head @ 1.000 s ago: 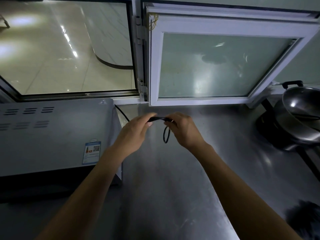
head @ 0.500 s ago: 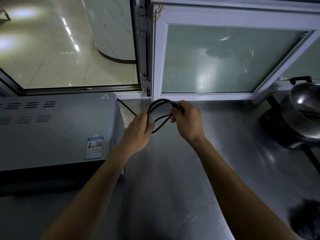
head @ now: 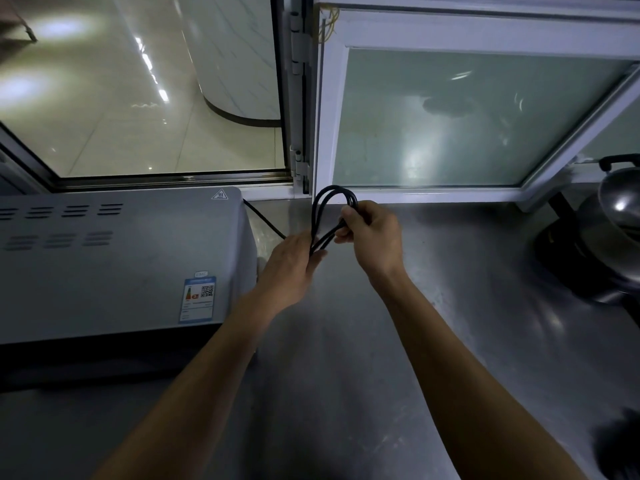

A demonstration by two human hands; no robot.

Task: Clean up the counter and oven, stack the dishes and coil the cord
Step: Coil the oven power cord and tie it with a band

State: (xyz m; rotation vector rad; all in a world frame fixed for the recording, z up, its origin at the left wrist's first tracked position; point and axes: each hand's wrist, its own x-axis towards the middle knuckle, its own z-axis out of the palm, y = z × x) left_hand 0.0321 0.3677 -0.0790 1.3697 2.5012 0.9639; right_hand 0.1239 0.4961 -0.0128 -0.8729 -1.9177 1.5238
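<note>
The black cord is looped twice above the steel counter, just right of the grey oven. My left hand grips the lower end of the loops, fingers curled round the strands. My right hand pinches the loops near their top, right of the left hand. One strand of the cord runs from behind the oven's back right corner into my left hand. The plug is hidden.
An inward-swung white window sash hangs over the back of the counter. At the far right sits a steel wok on a black burner. Something dark lies at the bottom right corner.
The cord went from a short stretch with a small hanging loop to two larger upright loops held between both hands. Both hands shifted slightly back toward the window.
</note>
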